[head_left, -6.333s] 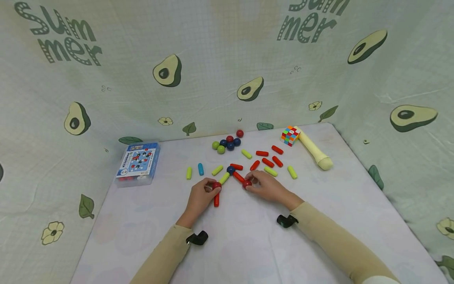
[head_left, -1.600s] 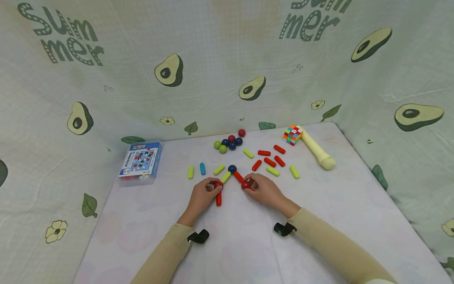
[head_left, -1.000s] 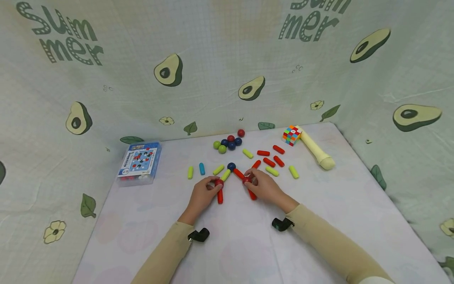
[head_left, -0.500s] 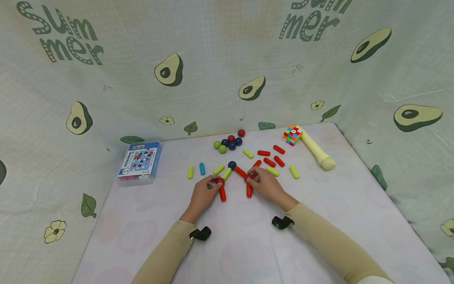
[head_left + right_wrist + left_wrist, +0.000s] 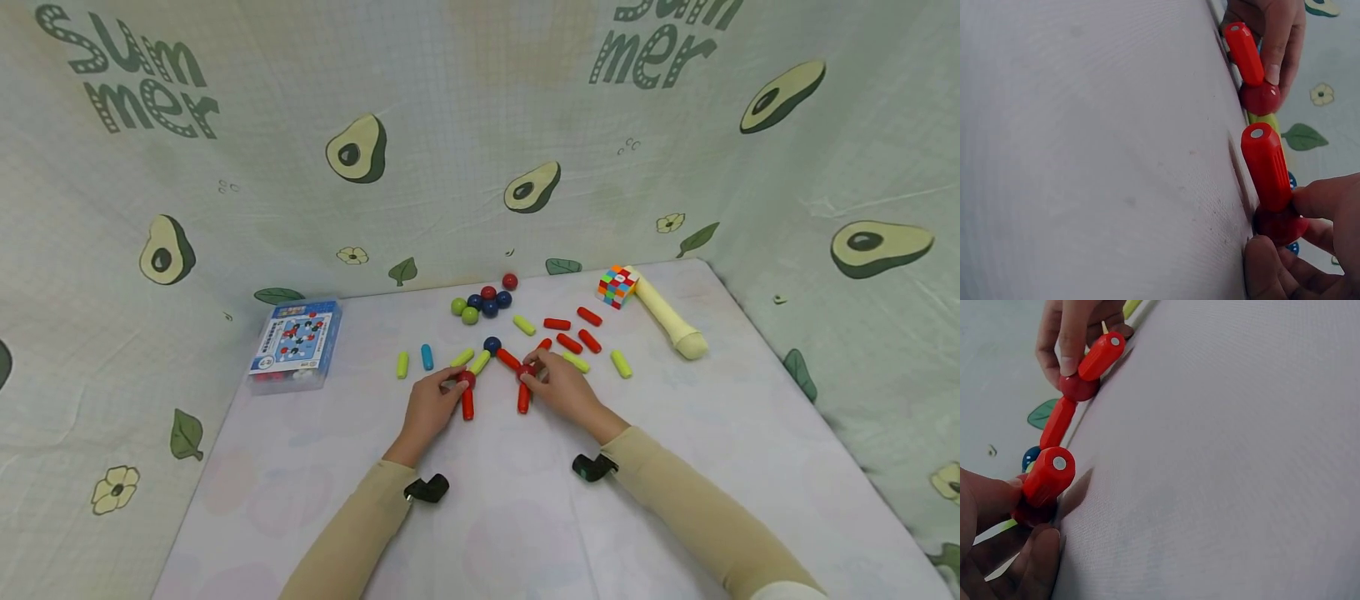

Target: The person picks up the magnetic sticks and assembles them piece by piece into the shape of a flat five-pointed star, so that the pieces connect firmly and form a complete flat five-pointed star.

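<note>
In the head view my left hand [image 5: 427,412] pinches a red ball [image 5: 467,379], and my right hand [image 5: 564,390] pinches another red ball [image 5: 526,374]. A yellow-green rod [image 5: 480,362] runs from the left ball to a dark blue ball [image 5: 492,345]. From there a red rod [image 5: 508,359] leads to the right ball, making an upside-down V. Toward me point two further red rods, one [image 5: 468,405] on the left ball and one [image 5: 522,399] on the right. Both wrist views show silver discs in their free ends. Fingers partly cover both red balls.
Behind the V sit several green, blue and red balls [image 5: 490,308]. Loose red rods [image 5: 569,342] and yellow-green rods lie to the right; a blue rod [image 5: 427,357] lies left. A plastic box [image 5: 294,346] stands far left, a puzzle cube [image 5: 617,287] and pale yellow stick [image 5: 667,317] at back right.
A loose red rod beside the blue ball now sits on the right red ball, pointing toward me. The joined pieces have shifted slightly away from me, both hands still holding the red balls.
</note>
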`<state>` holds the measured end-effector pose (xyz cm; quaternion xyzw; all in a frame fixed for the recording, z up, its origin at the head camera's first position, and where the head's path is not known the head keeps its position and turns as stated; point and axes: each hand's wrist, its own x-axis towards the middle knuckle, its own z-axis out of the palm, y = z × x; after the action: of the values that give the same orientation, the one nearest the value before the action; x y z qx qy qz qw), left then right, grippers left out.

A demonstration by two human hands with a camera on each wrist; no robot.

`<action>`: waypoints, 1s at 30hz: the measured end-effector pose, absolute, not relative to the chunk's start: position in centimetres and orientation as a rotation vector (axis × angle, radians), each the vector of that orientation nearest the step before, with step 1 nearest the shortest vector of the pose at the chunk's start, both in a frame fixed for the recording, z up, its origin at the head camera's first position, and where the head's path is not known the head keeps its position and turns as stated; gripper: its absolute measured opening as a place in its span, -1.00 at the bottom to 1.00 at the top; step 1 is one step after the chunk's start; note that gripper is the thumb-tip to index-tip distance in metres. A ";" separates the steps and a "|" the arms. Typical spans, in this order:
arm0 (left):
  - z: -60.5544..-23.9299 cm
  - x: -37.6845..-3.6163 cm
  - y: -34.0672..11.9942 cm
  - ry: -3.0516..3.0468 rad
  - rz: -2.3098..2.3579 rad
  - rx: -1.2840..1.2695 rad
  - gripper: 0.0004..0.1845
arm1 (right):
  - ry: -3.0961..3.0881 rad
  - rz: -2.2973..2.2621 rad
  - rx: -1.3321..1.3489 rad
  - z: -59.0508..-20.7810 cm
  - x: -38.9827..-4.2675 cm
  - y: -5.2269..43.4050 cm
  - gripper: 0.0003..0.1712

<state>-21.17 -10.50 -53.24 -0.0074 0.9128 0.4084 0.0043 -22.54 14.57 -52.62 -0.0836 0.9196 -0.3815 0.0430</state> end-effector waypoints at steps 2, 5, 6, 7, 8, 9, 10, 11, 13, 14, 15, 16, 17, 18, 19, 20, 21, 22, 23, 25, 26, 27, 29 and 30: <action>-53.2 -21.2 -10.6 2.849 1.288 -0.026 -0.61 | 2.811 -1.167 -0.257 -52.7 -22.6 14.6 -0.67; -53.3 -21.2 -10.7 2.834 1.304 -0.021 -0.60 | 2.809 -1.177 -0.269 -52.8 -22.7 14.6 -0.66; -53.3 -21.2 -10.7 2.831 1.308 -0.019 -0.59 | 2.808 -1.181 -0.277 -52.9 -22.8 14.7 -0.66; -53.4 -21.2 -10.7 2.827 1.316 -0.017 -0.59 | 2.808 -1.186 -0.286 -52.9 -22.8 14.7 -0.65; -53.4 -21.2 -10.8 2.825 1.319 -0.014 -0.59 | 2.809 -1.187 -0.294 -52.9 -22.9 14.8 -0.65; -53.4 -21.2 -10.8 2.824 1.325 -0.013 -0.59 | 2.809 -1.188 -0.303 -53.0 -22.9 14.8 -0.66; -53.4 -21.2 -10.8 2.821 1.333 -0.008 -0.58 | 2.810 -1.185 -0.310 -53.0 -22.9 14.9 -0.66; -53.4 -21.2 -10.8 2.819 1.339 -0.005 -0.58 | 2.810 -1.184 -0.317 -53.0 -23.0 14.9 -0.66; -53.4 -21.1 -10.9 2.811 1.353 -0.001 -0.58 | 2.812 -1.179 -0.329 -53.1 -23.0 14.9 -0.66; -53.3 -21.1 -10.9 2.811 1.355 -0.002 -0.58 | 2.813 -1.176 -0.334 -53.1 -23.0 14.9 -0.66; -53.2 -21.1 -11.0 2.813 1.360 -0.003 -0.58 | 2.813 -1.176 -0.342 -53.1 -23.0 15.0 -0.66; -53.2 -21.2 -11.1 2.818 1.362 -0.006 -0.60 | 2.813 -1.175 -0.346 -53.1 -23.0 15.0 -0.66; -53.1 -21.2 -11.1 2.825 1.369 -0.010 -0.62 | 2.814 -1.175 -0.350 -53.1 -23.0 15.0 -0.67; -53.0 -21.3 -11.2 2.838 1.374 -0.013 -0.64 | 2.816 -1.173 -0.353 -53.1 -23.0 15.0 -0.67; -52.9 -21.4 -11.2 2.855 1.375 -0.017 -0.67 | 2.817 -1.174 -0.354 -53.1 -23.0 15.0 -0.67; -52.7 -21.6 -11.3 2.873 1.377 -0.022 -0.69 | 2.817 -1.173 -0.355 -53.1 -23.0 15.0 -0.67; -52.5 -21.8 -11.3 2.894 1.377 -0.028 -0.72 | 2.818 -1.172 -0.355 -53.1 -23.0 15.0 -0.67; -52.3 -22.1 -11.3 2.911 1.380 -0.038 -0.73 | 2.818 -1.170 -0.353 -53.1 -23.0 15.0 -0.67; -52.1 -22.4 -11.2 2.929 1.385 -0.042 -0.75 | 2.817 -1.168 -0.352 -53.2 -23.0 15.0 -0.67; -51.6 -23.2 -11.1 2.969 1.368 -0.048 -0.76 | 2.817 -1.165 -0.348 -53.2 -23.0 15.0 -0.67; -51.4 -23.7 -11.0 2.987 1.359 -0.047 -0.76 | 2.817 -1.165 -0.345 -53.2 -23.0 15.0 -0.67; -51.3 -24.3 -10.9 3.002 1.345 -0.046 -0.76 | 2.819 -1.164 -0.345 -53.2 -23.0 15.0 -0.67; -51.1 -25.4 -10.8 3.025 1.312 -0.042 -0.75 | 2.820 -1.173 -0.346 -53.2 -22.9 14.9 -0.66; -51.0 -26.0 -10.7 3.034 1.287 -0.046 -0.74 | 2.821 -1.179 -0.348 -53.2 -22.9 14.8 -0.66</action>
<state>-25.99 -10.71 -51.03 -0.0140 0.9178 0.3892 -0.0771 -22.94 14.84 -53.16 -0.1132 0.9162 -0.3830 0.0323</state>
